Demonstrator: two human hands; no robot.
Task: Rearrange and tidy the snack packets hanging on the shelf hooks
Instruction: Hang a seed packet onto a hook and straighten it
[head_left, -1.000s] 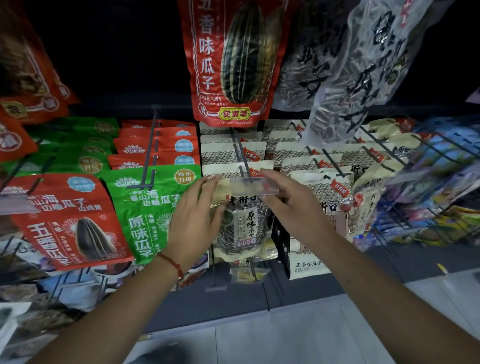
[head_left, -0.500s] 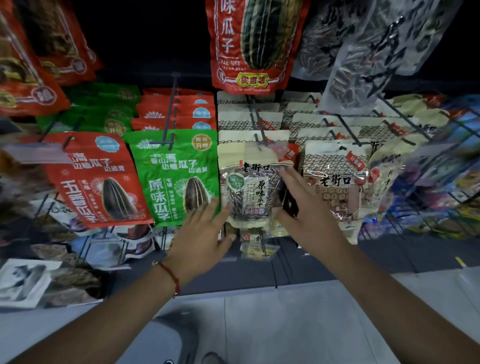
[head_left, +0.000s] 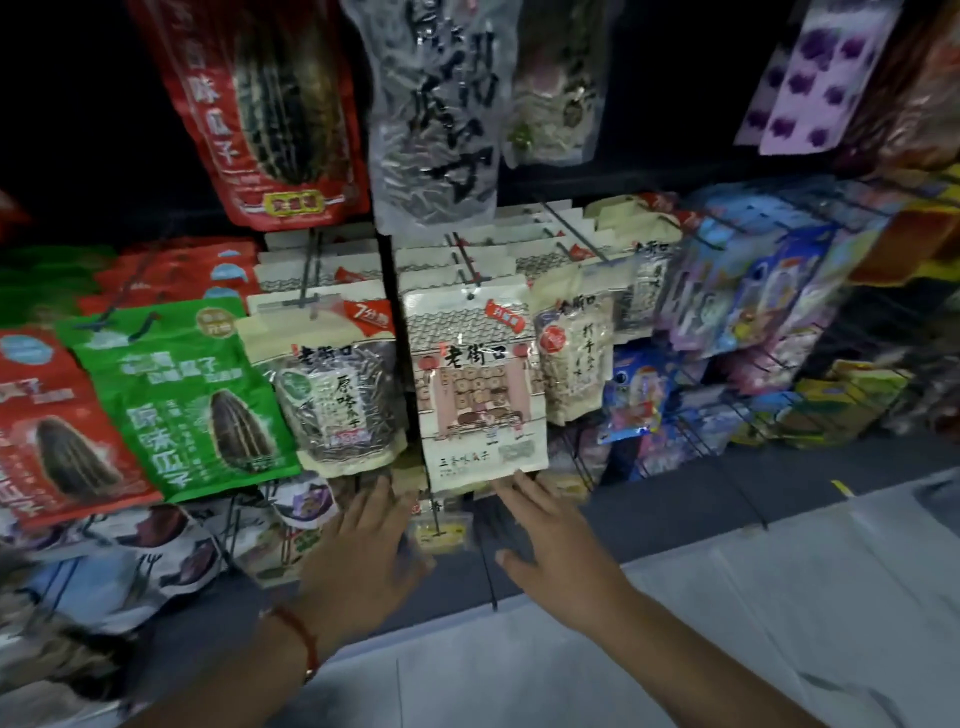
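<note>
A cream sunflower-seed packet with a clear window (head_left: 332, 384) hangs at the front of a hook in the middle row. Right of it hangs a cream packet printed with a shopfront (head_left: 475, 384). My left hand (head_left: 363, 545) is below the windowed packet, fingers straight and holding nothing. My right hand (head_left: 550, 540) is spread beneath the shopfront packet, fingertips near its bottom edge; whether they touch it I cannot tell. A green seed packet (head_left: 176, 395) and a red seed packet (head_left: 47, 431) hang to the left.
Large red (head_left: 260, 104) and clear seed bags (head_left: 436, 114) hang on the row above. Colourful small packets (head_left: 753, 322) fill wire hooks on the right. More packets hang low on the left (head_left: 156, 551). Grey floor tiles (head_left: 727, 623) lie below the shelf base.
Both hands let go of the windowed packet's top, dropped and now sit open below the packets. The view has shifted right, and the shopfront packet now hangs in full view.
</note>
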